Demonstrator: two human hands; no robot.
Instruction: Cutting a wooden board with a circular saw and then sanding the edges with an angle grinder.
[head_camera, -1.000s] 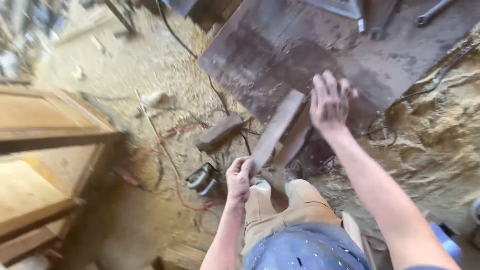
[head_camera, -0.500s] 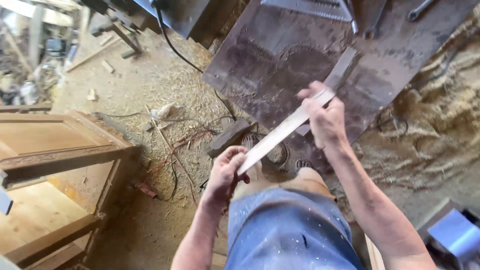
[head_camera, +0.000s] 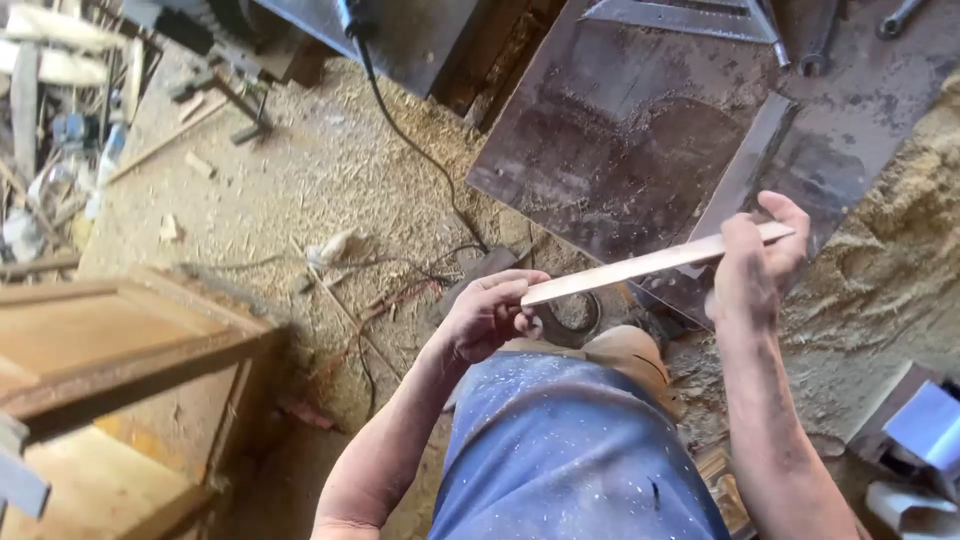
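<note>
1. Sawdust covers the floor (head_camera: 330, 190) all around, and a black cable (head_camera: 410, 140) runs across it from the dark machine (head_camera: 400, 40) at the top.
2. A rusty metal plate (head_camera: 620, 140) lies ahead of the person, with a metal square (head_camera: 680, 18) and a wrench (head_camera: 900, 15) at its far edge. A flat grey bar (head_camera: 745, 170) rests on the plate, just behind the strip.
3. A wooden frame (head_camera: 110, 350) stands at the left, well apart from the hands. Loose offcuts (head_camera: 200, 165) lie on the floor beyond it.
4. Nothing stands between the camera and the strip; only the person's blue trousers (head_camera: 570, 450) fill the lower part of the view.
5. The strip (head_camera: 640, 268), thin and of pale wood, is held in the air above the knees, tilted up to the right.
6. The left hand (head_camera: 490, 315) is closed on the lower end of the strip, fingers curled over it.
7. The right hand (head_camera: 755, 265) grips the upper end, thumb and fingers pressed together around it.
</note>
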